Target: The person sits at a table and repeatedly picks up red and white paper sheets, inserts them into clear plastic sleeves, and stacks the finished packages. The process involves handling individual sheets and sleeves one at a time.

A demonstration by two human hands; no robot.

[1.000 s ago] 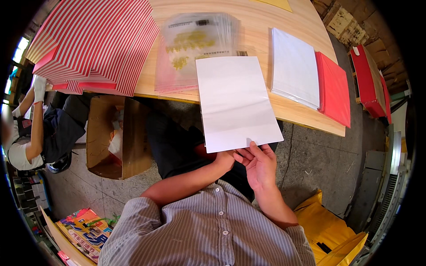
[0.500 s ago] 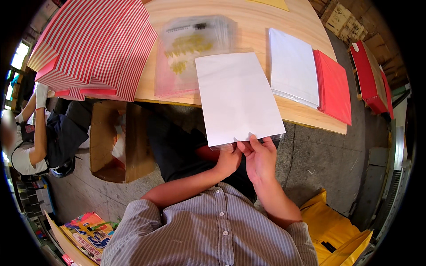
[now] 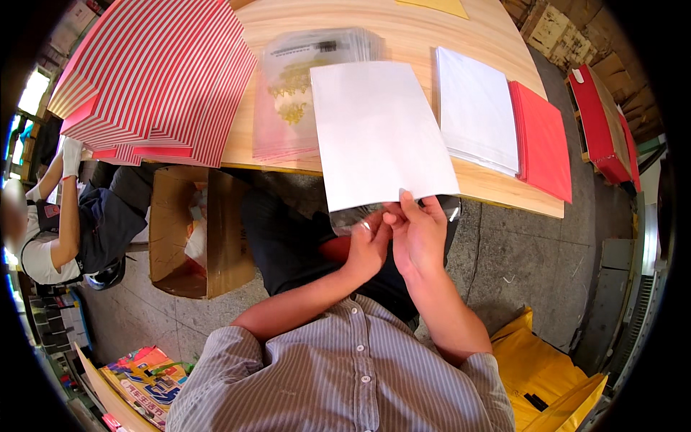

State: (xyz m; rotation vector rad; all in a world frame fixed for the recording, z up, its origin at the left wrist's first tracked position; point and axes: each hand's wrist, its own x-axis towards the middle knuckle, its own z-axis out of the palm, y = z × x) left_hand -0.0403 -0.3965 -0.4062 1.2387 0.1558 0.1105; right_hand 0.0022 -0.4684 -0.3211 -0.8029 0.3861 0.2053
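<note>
A white paper sheet (image 3: 381, 137), possibly several, reaches from over the table edge toward my lap, with a clear plastic bag (image 3: 347, 216) showing below its near edge. My left hand (image 3: 368, 248) pinches the near edge of the bag. Close beside it, my right hand (image 3: 419, 237) grips the sheet's near edge and the plastic, thumb on top; the fingers underneath are partly hidden. Behind the sheet lies a stack of clear printed bags (image 3: 291, 93), partly covered. To the right are a pile of white sheets (image 3: 476, 108) and a pile of red sheets (image 3: 541, 140).
Red-and-white striped stacks (image 3: 173, 79) fill the table's left part. An open cardboard box (image 3: 230, 237) stands on the floor below. Another person (image 3: 61, 216) works at far left. A yellow bag (image 3: 536, 367) lies at lower right, and a red stack (image 3: 601, 122) stands beyond the table.
The white sheet has slid away from my body, and more clear plastic shows at its near edge. My right hand has moved slightly forward; my left still pinches the bag.
</note>
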